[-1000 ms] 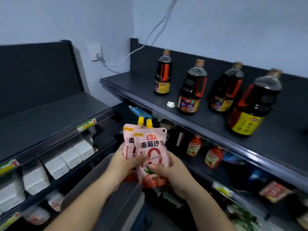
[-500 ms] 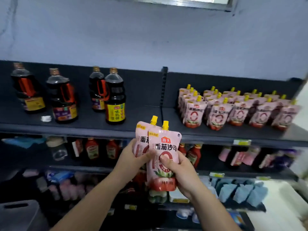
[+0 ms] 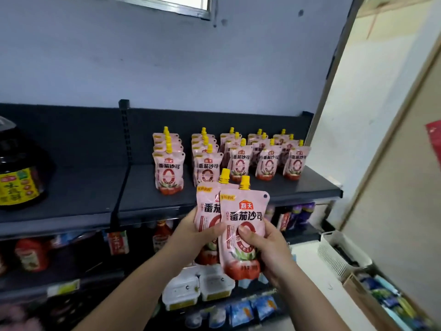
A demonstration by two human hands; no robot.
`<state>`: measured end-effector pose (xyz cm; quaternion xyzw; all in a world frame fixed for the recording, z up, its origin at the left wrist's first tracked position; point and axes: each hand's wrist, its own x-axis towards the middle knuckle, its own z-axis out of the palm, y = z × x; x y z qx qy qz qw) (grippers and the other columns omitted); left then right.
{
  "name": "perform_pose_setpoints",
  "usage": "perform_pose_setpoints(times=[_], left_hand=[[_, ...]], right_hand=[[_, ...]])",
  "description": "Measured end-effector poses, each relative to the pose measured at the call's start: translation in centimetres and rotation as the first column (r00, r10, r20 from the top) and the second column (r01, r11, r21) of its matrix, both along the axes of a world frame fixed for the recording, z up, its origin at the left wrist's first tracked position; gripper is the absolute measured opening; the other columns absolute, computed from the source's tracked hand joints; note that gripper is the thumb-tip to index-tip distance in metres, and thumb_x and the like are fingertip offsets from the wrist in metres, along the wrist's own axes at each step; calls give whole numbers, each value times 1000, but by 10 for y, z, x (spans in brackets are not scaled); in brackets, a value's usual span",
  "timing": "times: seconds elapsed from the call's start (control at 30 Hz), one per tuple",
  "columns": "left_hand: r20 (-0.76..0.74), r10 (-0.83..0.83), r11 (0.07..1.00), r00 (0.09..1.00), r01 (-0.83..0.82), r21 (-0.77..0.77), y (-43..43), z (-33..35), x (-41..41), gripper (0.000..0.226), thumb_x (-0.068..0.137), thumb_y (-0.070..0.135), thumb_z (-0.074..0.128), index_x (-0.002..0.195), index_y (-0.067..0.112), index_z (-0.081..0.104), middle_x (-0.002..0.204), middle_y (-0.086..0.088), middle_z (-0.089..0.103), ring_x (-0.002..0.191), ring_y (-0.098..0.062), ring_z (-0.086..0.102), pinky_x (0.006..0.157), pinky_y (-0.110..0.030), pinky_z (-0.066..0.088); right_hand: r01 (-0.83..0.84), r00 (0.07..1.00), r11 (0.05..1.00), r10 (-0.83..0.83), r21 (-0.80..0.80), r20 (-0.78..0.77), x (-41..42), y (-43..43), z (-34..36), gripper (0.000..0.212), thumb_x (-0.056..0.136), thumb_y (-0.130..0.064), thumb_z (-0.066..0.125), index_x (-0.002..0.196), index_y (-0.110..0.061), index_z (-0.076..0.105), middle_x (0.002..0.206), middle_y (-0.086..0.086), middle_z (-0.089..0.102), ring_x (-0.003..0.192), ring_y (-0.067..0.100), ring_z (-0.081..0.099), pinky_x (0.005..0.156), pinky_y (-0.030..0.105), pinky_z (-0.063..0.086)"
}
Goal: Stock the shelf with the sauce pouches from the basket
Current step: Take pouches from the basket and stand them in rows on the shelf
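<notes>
Two pink sauce pouches with yellow caps stand upright in front of the dark top shelf [image 3: 95,194]. My right hand [image 3: 265,247] grips the front pouch [image 3: 242,223] by its lower half. My left hand [image 3: 198,232] holds the rear pouch [image 3: 206,209], thumb across its face. Several rows of the same stocked pouches [image 3: 229,158] stand on the shelf's right section, just beyond the held pair. The shelf's front strip below them is bare. The basket is out of view.
A large dark soy sauce bottle [image 3: 16,173] stands at the shelf's left end. Red ketchup bottles [image 3: 162,235] and white tubs [image 3: 198,287] fill lower shelves. A white crate [image 3: 341,249] and a cardboard box of packets [image 3: 386,299] sit at right by a wall.
My view has swung right along the shelf, from the soy sauce bottles to the pouch rows. Both hands kept their grip and carried the two pouches closer to the stocked rows.
</notes>
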<state>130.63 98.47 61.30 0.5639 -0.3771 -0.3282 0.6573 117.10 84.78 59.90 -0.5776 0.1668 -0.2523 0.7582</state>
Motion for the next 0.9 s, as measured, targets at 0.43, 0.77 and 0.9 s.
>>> perform_pose_setpoints(times=[0.43, 0.77, 0.9], left_hand=[[44, 61, 998, 997, -60, -32, -164, 0, 87, 23, 91, 9, 65, 112, 19, 68, 104, 8, 77, 94, -9, 73, 68, -15, 56], [12, 83, 996, 996, -83, 28, -265, -16, 140, 30, 83, 12, 75, 87, 42, 78, 96, 11, 78, 89, -5, 74, 69, -17, 56], [-46, 174, 985, 984, -174, 14, -289, -26, 150, 18, 71, 19, 80, 82, 33, 79, 85, 9, 79, 70, 0, 72, 56, -10, 52]], right_hand=[[211, 977, 969, -206, -131, 54, 68, -141, 14, 35, 69, -20, 84, 101, -23, 73, 105, 10, 76, 95, 28, 74, 72, 32, 60], [203, 979, 967, -199, -155, 42, 117, -247, -1, 41, 67, -28, 88, 105, -22, 72, 109, 14, 75, 100, 33, 72, 76, 36, 59], [134, 991, 965, -137, -224, 4, 134, -283, -6, 30, 71, -20, 84, 99, -27, 74, 105, 8, 77, 96, 25, 74, 74, 28, 59]])
